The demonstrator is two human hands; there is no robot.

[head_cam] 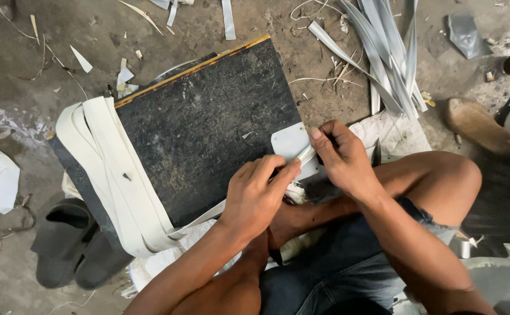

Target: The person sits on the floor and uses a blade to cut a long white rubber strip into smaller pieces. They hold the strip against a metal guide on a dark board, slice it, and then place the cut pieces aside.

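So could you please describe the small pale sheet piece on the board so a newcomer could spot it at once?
Start at the big black board lying on the dirt floor. At its lower right corner lies a small pale grey rounded sheet piece, just beyond the fingertips of the right hand. Unlike the long cream strips looped over the board's left side, it is short, flat and broad.

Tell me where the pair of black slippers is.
In the head view, the black slippers lie on the dirt floor at lower left, beside the black board draped with cream strips.
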